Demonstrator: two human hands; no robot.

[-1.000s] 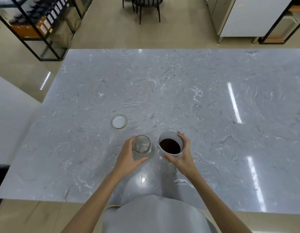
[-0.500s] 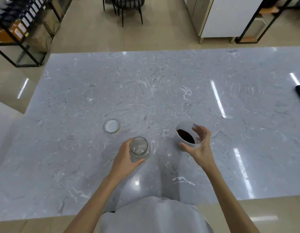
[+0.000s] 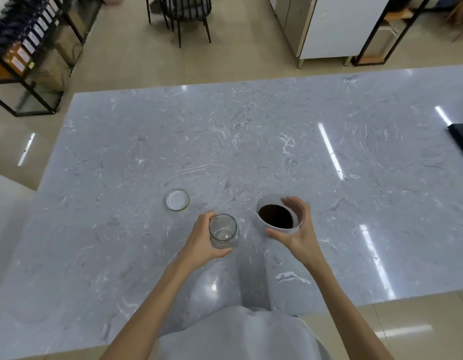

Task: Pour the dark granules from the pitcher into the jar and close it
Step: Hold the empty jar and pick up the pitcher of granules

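A clear glass jar [image 3: 223,231] stands open and empty on the grey marble table [image 3: 251,152], with my left hand [image 3: 203,241] wrapped around its left side. To its right a white pitcher [image 3: 277,216] holds dark granules; my right hand [image 3: 298,232] grips it from the right and near side, and it looks tilted toward me. The jar's lid [image 3: 177,199] lies flat on the table, up and left of the jar, apart from both hands.
A dark flat object [image 3: 461,140] lies at the table's right edge. Beyond the far edge are a black chair [image 3: 183,11], a white cabinet [image 3: 329,27] and a black shelf rack [image 3: 30,48] with bottles at the left.
My right hand has carried the pitcher away from the jar to the right and slightly farther off. The left hand still holds the jar in place. The lid has not moved.
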